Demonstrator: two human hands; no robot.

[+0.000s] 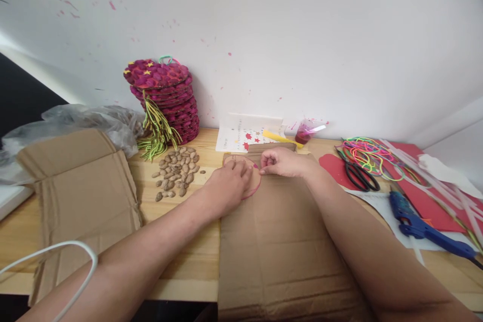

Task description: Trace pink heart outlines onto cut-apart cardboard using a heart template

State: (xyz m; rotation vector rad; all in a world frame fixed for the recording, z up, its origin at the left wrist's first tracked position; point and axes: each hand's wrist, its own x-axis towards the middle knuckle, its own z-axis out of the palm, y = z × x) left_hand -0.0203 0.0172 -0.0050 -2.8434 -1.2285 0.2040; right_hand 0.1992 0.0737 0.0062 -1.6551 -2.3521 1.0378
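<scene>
A round tan cardboard piece (253,188) with a pinkish-red rim lies on a large brown cardboard sheet (279,251). My left hand (232,183) rests over its left side, fingers bent and pressed on it, holding it down. At the right edge of the round piece, my right hand (279,162) is closed in a pinch. Whatever is between those fingertips is too small to make out. A small dark pink spot shows on the disc between the two hands.
To the left lie brown nuts or seeds (177,168), a cardboard flap (86,186) and a plastic bag (94,118). A magenta tasselled stack (166,100) stands behind. Rightward are scissors (360,176), colourful cords (372,156), a blue glue gun (418,224) and a paint cup (303,134).
</scene>
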